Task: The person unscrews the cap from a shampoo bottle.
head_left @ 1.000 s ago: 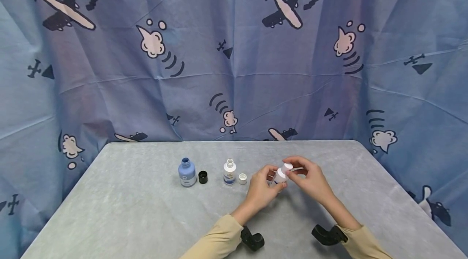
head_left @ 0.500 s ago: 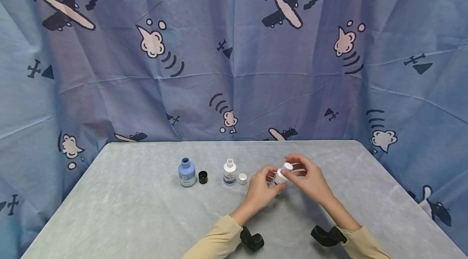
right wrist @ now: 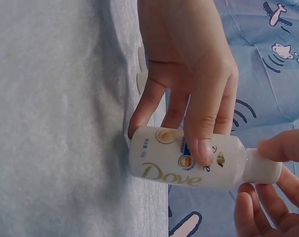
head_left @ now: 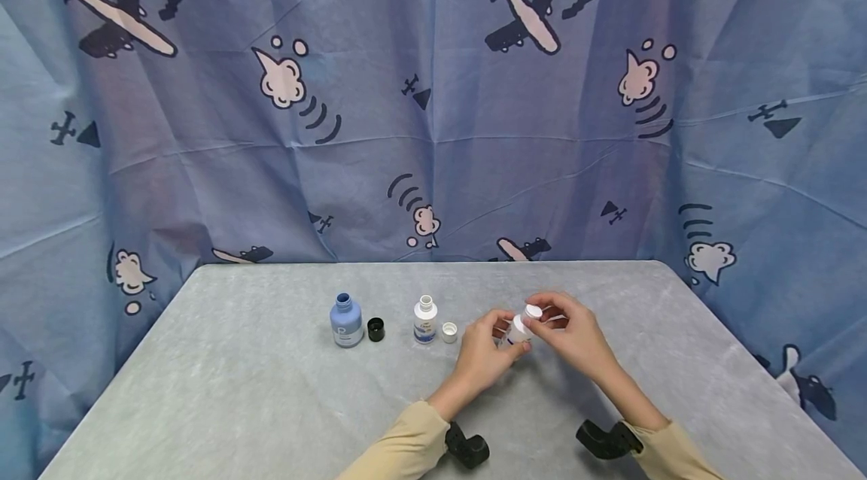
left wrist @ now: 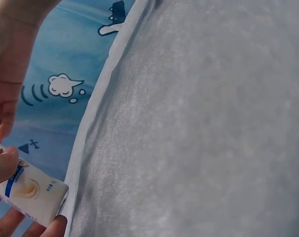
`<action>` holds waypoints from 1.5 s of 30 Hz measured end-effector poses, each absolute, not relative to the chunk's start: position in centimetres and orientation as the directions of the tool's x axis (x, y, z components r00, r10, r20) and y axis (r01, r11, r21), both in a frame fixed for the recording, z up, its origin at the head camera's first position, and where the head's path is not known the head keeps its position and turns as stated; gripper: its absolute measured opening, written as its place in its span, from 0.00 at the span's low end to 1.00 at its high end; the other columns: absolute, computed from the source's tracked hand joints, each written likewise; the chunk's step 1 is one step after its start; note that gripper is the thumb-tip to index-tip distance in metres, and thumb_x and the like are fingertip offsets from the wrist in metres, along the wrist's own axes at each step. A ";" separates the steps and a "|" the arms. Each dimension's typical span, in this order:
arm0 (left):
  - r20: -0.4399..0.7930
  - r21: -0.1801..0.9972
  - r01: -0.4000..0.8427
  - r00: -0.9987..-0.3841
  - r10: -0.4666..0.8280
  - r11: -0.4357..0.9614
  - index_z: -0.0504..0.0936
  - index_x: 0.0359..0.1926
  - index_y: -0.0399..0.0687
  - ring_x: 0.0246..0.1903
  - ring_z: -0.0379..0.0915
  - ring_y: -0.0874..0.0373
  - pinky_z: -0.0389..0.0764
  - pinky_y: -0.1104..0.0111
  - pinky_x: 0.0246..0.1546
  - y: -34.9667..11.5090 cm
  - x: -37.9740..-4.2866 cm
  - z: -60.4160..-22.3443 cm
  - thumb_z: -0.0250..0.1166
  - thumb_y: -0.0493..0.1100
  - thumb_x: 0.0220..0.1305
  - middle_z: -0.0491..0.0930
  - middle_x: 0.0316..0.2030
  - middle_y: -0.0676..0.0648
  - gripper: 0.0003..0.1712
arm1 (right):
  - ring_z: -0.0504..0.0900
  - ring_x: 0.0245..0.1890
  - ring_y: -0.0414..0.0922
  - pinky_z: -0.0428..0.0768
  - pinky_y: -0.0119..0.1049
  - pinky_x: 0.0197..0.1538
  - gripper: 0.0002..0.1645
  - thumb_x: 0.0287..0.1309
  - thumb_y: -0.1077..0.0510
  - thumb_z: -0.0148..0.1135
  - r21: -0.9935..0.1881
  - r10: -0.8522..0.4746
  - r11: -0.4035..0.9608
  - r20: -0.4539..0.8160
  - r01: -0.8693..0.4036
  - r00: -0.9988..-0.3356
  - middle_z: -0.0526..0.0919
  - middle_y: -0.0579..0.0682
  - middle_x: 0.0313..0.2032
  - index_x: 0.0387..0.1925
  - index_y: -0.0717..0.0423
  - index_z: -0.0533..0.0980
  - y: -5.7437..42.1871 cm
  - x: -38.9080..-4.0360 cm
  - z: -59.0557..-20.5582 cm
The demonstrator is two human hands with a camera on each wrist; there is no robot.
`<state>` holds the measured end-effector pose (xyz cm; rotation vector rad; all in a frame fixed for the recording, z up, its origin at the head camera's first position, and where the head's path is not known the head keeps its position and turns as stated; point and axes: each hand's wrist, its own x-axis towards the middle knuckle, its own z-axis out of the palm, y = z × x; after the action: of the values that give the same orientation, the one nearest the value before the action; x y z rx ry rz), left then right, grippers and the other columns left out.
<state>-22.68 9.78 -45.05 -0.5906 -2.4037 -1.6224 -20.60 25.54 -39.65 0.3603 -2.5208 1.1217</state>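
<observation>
In the head view, my left hand (head_left: 479,353) grips a small white Dove bottle (right wrist: 149,154) by its body, and the bottle leans to the right above the table. My right hand (head_left: 576,337) pinches the white cap (right wrist: 267,170) at the bottle's neck between thumb and fingers. Cap and neck sit in line; how tightly they fit cannot be told. The left wrist view catches the bottle's lower body (left wrist: 43,197) between the left thumb and fingers.
Left of the hands stand an uncapped white bottle (head_left: 425,322) with a white cap (head_left: 449,332) beside it, and an uncapped blue bottle (head_left: 347,323) with a black cap (head_left: 375,329) beside it. A patterned blue curtain (head_left: 433,104) hangs behind the grey table (head_left: 237,390).
The right fingers have shifted their hold around the white cap, lifting slightly and then coming lower again. The left hand and the bottle stay almost still.
</observation>
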 end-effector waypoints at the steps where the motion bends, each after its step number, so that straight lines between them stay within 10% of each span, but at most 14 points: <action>1: 0.364 0.847 0.421 -0.904 0.223 0.325 0.80 0.47 0.46 0.35 0.77 0.63 0.78 0.73 0.38 9.8 -22.7 -45.1 0.74 0.44 0.50 0.84 0.36 0.47 0.22 | 0.80 0.36 0.43 0.81 0.32 0.39 0.17 0.55 0.60 0.68 -0.655 -0.097 0.652 0.427 -0.382 -0.899 0.83 0.54 0.41 0.47 0.59 0.79 25.6 -20.6 -39.7; 12: 0.356 0.850 0.417 -0.905 0.232 0.322 0.79 0.48 0.45 0.37 0.78 0.61 0.79 0.72 0.40 9.9 -22.6 -44.9 0.74 0.45 0.51 0.83 0.38 0.47 0.23 | 0.76 0.42 0.31 0.82 0.38 0.42 0.19 0.53 0.72 0.61 -0.619 -0.184 0.621 0.481 -0.481 -0.857 0.83 0.55 0.45 0.47 0.60 0.79 25.6 -20.6 -39.8; 26: 0.364 0.844 0.420 -0.906 0.218 0.334 0.81 0.47 0.46 0.36 0.78 0.65 0.77 0.75 0.38 9.9 -22.6 -44.9 0.74 0.45 0.52 0.84 0.37 0.48 0.22 | 0.81 0.37 0.44 0.81 0.33 0.39 0.22 0.55 0.53 0.69 -0.677 -0.042 0.673 0.368 -0.299 -0.929 0.81 0.54 0.43 0.50 0.54 0.77 25.3 -20.4 -39.3; 45: 0.355 0.847 0.416 -0.906 0.232 0.331 0.80 0.48 0.46 0.36 0.77 0.64 0.78 0.74 0.39 10.1 -22.7 -45.1 0.73 0.45 0.52 0.84 0.37 0.48 0.22 | 0.82 0.41 0.47 0.83 0.37 0.41 0.22 0.54 0.66 0.67 -0.647 -0.120 0.629 0.466 -0.430 -0.877 0.82 0.56 0.48 0.52 0.61 0.76 25.7 -20.5 -39.9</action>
<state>-22.68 10.11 -45.06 -0.5954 -2.4195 -1.6184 -20.50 25.70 -39.90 0.4375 -2.4735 1.1258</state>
